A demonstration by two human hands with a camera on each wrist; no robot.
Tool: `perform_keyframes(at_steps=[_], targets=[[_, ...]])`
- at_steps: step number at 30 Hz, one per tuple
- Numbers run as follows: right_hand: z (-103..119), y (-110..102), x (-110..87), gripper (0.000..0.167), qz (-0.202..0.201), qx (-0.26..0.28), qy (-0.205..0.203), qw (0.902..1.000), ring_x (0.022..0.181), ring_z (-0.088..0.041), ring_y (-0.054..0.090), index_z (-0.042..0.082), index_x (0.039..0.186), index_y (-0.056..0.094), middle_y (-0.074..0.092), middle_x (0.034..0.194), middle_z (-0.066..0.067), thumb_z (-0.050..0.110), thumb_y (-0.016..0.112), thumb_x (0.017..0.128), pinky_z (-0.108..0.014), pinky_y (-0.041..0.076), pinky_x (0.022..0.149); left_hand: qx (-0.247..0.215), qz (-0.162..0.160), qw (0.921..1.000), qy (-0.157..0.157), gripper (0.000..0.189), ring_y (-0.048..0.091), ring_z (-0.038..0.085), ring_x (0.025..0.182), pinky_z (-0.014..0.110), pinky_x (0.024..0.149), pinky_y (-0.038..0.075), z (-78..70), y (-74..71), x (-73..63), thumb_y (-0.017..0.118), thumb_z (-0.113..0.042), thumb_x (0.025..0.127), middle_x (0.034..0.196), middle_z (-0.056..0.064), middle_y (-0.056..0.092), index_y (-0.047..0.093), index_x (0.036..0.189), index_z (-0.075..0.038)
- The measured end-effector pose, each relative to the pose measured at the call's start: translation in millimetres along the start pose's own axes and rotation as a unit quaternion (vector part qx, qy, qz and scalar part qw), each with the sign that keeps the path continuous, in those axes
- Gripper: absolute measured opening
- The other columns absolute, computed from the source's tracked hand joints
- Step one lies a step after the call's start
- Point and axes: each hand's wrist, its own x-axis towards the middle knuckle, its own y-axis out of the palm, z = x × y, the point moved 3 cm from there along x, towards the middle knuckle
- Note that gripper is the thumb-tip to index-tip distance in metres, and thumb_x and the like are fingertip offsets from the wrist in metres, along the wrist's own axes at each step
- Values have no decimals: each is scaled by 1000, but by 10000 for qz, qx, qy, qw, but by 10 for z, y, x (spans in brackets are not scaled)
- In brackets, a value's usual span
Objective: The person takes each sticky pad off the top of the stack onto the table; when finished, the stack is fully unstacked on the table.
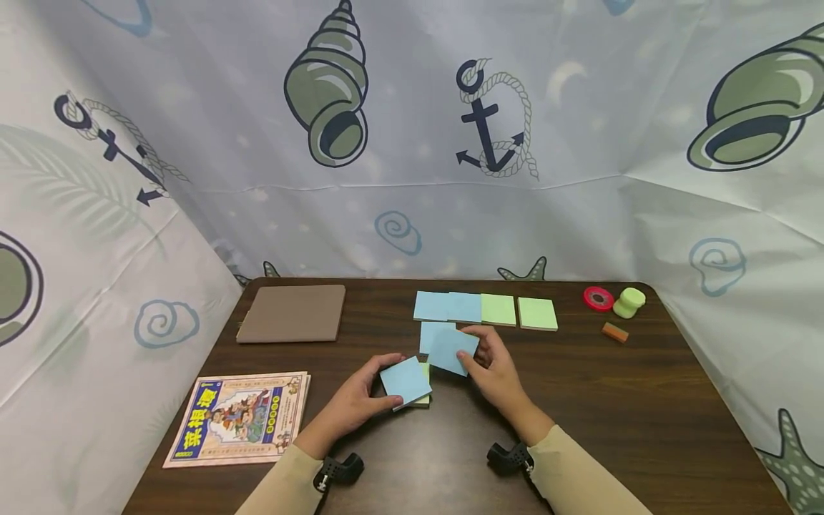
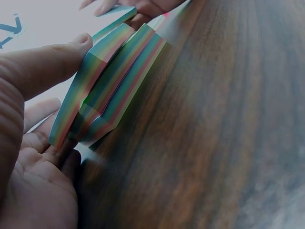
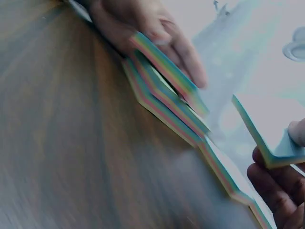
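Note:
My left hand (image 1: 350, 404) pinches a blue-topped sticky note pad (image 1: 405, 380), thumb on top and fingers at its far edge. Beneath it, the green-topped pads (image 1: 425, 399) peek out, and in the left wrist view their striped edges (image 2: 119, 76) appear stacked under the held one. Another blue-topped pad (image 1: 453, 350) is held tilted above the table by my right hand (image 1: 498, 375), between thumb and fingers. Just behind it lies a blue pad (image 1: 435, 333). Farther back runs a row of two blue pads (image 1: 430, 305) and two green pads (image 1: 537, 313).
A brown flat case (image 1: 292, 315) lies at the back left, with illustrated booklets (image 1: 241, 418) in front of it. At the back right are a red ring (image 1: 599, 298), a pale green waisted piece (image 1: 629, 302) and an orange-brown block (image 1: 614, 332). A patterned curtain (image 1: 412, 143) hangs behind the table.

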Motion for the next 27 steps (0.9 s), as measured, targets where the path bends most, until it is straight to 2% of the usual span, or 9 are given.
perform_keyframes(at_steps=[3, 6, 10, 15, 20, 22, 24, 27], targets=[[-27, -117, 19, 43, -390, -88, -25, 9992, 67, -8, 43, 2, 144, 57, 51, 87, -15, -2, 70, 103, -25, 41, 61, 65, 17, 10000, -25, 77, 53, 27, 141, 15, 110, 38, -7, -4, -1, 89, -24, 94, 165, 4, 53, 50, 160, -23], [-46, -198, 58, 42, -679, -203, -25, 9975, 66, -12, 36, -2, 144, 57, 42, 87, -15, 0, 70, 105, -26, 35, 61, 128, 16, 9999, 14, 76, 54, 26, 135, 17, 108, 39, -11, -5, 5, 88, -24, 94, 164, 5, 53, 50, 160, -23], [-57, -274, 100, 39, -875, -526, 18, 9948, 66, -16, 42, -1, 144, 63, 47, 87, -17, 2, 70, 106, -25, 38, 61, 178, 32, 9998, 43, 76, 54, 25, 133, 17, 108, 39, -17, 4, 15, 88, -24, 95, 163, 6, 54, 51, 160, -18], [-133, -352, 123, 37, -1138, -861, 381, 9890, 66, -17, 40, 5, 143, 68, 50, 87, -17, 3, 69, 106, -24, 38, 63, 130, 28, 9999, 38, 71, 54, 27, 133, 16, 108, 40, -30, 10, 13, 85, -24, 98, 160, 7, 55, 52, 160, -15], [-154, -370, 118, 31, -1357, -1419, 726, 9779, 65, -12, 39, 10, 137, 73, 46, 83, -7, 7, 68, 106, -25, 37, 64, 21, 19, 10000, 5, 63, 52, 29, 138, 14, 110, 38, -43, 7, 13, 79, -25, 102, 160, 7, 55, 54, 159, -15], [-149, -370, 121, 31, -1405, -1691, 875, 9716, 68, -15, 43, 10, 136, 73, 48, 84, -7, 7, 68, 106, -28, 39, 67, 76, -4, 10000, 12, 62, 52, 28, 138, 14, 111, 37, -37, 5, 14, 79, -26, 103, 160, 6, 56, 55, 159, -16], [-150, -366, 122, 33, -1363, -1943, 1055, 9657, 73, -22, 47, 10, 138, 72, 52, 87, -11, 8, 68, 105, -33, 41, 71, 106, -13, 9999, 17, 62, 53, 28, 139, 14, 111, 36, -33, 5, 14, 79, -26, 103, 160, 6, 56, 55, 159, -17], [-170, -343, 126, 40, -1111, -2351, 1365, 9559, 95, -31, 61, 11, 143, 69, 65, 111, -16, 14, 70, 104, -44, 50, 86, 114, -10, 9999, 39, 62, 53, 28, 138, 14, 111, 37, -24, 8, 10, 78, -27, 103, 160, 6, 56, 55, 159, -16]])
